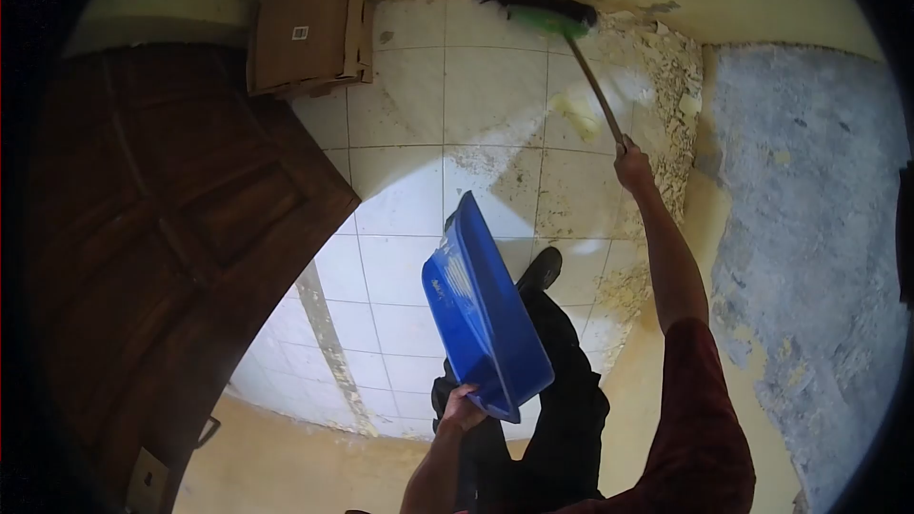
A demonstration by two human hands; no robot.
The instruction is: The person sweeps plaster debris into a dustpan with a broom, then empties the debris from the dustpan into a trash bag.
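My right hand (633,168) is closed round the wooden handle of a broom (594,86), with my arm stretched far forward. The broom's green head and dark bristles rest against the floor at the foot of the far wall. Low in front of my body, my left hand (463,409) grips the near end of a blue plastic pan (481,324) with raised sides, held tilted above the floor. Pale dusty marks show on the pan's ribbed part. Crumbled plaster debris (672,95) lies along the right wall's base, close to the broom.
A cardboard box (303,33) stands in the far left corner. A dark wooden door (181,200) fills the left side. Dust and scraps lie on the white tiled floor (400,190). The right wall (809,190) is patchy and peeling. My shoe (543,268) is beside the pan.
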